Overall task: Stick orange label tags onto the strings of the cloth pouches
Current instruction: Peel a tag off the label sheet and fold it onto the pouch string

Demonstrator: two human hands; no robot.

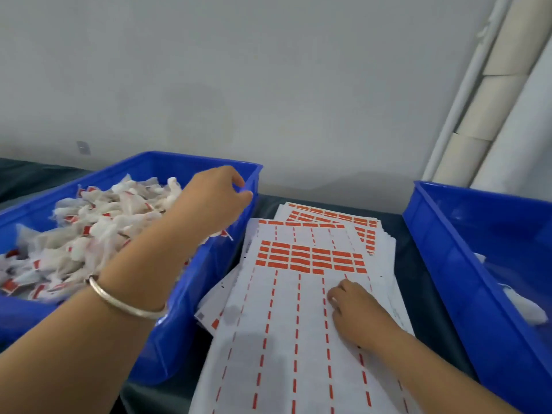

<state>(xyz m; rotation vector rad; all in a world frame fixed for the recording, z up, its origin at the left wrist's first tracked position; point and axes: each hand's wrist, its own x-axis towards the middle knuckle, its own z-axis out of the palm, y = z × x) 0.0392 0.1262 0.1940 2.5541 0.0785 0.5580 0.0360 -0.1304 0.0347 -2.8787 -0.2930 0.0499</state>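
Two blue bins flank our label sheets (310,294) at lower centre; the left bin (185,309) holds tagged cloth pouches (98,234). Our left hand (213,198) hovers over them, fingers loosely curled, holding nothing. Our right hand (355,309) rests with fingers curled on the top sheet, below the remaining orange tags (310,258).

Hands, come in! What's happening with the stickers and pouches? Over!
Left hand over the left bin of tagged pouches, fingers loosely curled. Right hand resting on the label sheet. Orange labels remain. Nothing in the way.
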